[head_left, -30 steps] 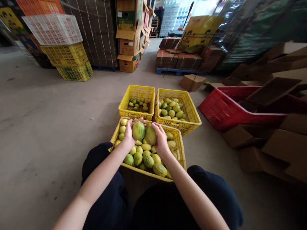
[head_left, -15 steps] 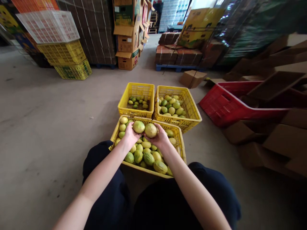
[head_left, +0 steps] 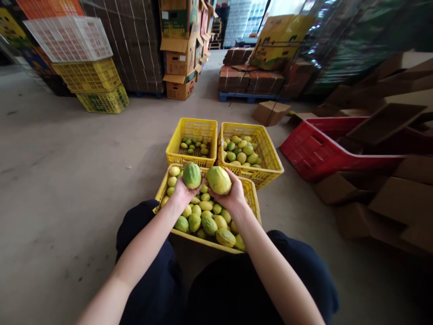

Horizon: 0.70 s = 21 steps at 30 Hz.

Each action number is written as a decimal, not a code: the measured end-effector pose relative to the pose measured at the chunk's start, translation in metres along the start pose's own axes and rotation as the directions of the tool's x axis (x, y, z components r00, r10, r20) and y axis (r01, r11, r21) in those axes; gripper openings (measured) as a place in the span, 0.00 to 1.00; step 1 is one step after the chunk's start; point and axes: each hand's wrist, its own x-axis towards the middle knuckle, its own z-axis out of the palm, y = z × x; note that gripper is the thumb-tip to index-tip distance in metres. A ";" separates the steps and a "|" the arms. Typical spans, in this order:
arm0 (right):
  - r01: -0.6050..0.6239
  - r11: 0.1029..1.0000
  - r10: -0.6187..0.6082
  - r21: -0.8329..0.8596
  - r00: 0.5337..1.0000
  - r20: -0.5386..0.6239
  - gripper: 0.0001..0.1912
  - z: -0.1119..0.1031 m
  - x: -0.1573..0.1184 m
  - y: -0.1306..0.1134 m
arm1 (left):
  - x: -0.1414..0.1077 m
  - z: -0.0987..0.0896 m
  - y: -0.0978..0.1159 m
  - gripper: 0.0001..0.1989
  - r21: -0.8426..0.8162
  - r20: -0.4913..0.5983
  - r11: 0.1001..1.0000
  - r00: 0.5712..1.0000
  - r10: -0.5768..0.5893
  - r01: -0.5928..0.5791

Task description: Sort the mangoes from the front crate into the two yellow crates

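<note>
My left hand (head_left: 186,191) is closed round the underside of a green, ribbed, guava-like fruit (head_left: 192,175). A larger yellow-green fruit (head_left: 219,180) of the same sort rests in my right hand (head_left: 234,195), whose fingers and thumb wrap its side and base. Both fruits are held up side by side, a little apart, over the front yellow crate (head_left: 255,198). That crate stands between my knees and holds many similar green and yellow fruits (head_left: 209,225), some smooth, some ribbed. My hands and forearms hide part of them.
Behind stand two more yellow crates: the left one (head_left: 171,146) with several small fruits, the right one (head_left: 270,151) fuller. To the right are a red crate (head_left: 304,146) and loose cardboard boxes (head_left: 399,203). Stacked crates (head_left: 89,76) and a loaded blue pallet (head_left: 252,96) stand farther back.
Both fruits have been lifted slightly and turned in my hands. The left one now shows a greener, ribbed side. My right hand has shifted a little to the right, widening the gap.
</note>
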 end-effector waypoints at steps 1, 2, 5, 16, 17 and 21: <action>0.010 1.000 -0.010 0.004 1.000 -0.009 0.11 -0.001 0.001 -0.001 | 0.000 0.000 0.000 0.16 0.030 0.028 1.000 1.000 0.006 -0.007; 0.016 1.000 -0.016 0.004 1.000 -0.016 0.09 -0.003 0.003 -0.001 | 0.000 0.000 -0.001 0.16 0.057 0.049 0.998 0.999 0.016 -0.018; 0.009 1.000 -0.009 -0.005 1.000 0.005 0.07 -0.007 0.008 0.000 | -0.002 0.001 -0.001 0.20 0.096 0.065 0.995 0.997 0.029 -0.036; 0.003 1.000 -0.003 -0.010 1.000 0.003 0.13 -0.002 -0.005 -0.009 | -0.006 0.003 0.002 0.17 0.043 0.070 0.999 0.998 -0.004 0.001; -0.006 1.000 0.006 -0.002 1.000 -0.004 0.13 -0.002 -0.005 -0.009 | -0.004 0.002 0.002 0.20 0.061 0.078 0.998 0.997 -0.028 0.023; -0.020 1.000 0.021 0.016 0.999 -0.046 0.11 0.001 -0.006 -0.009 | 0.000 0.002 0.000 0.21 0.123 0.081 0.992 0.996 -0.020 0.010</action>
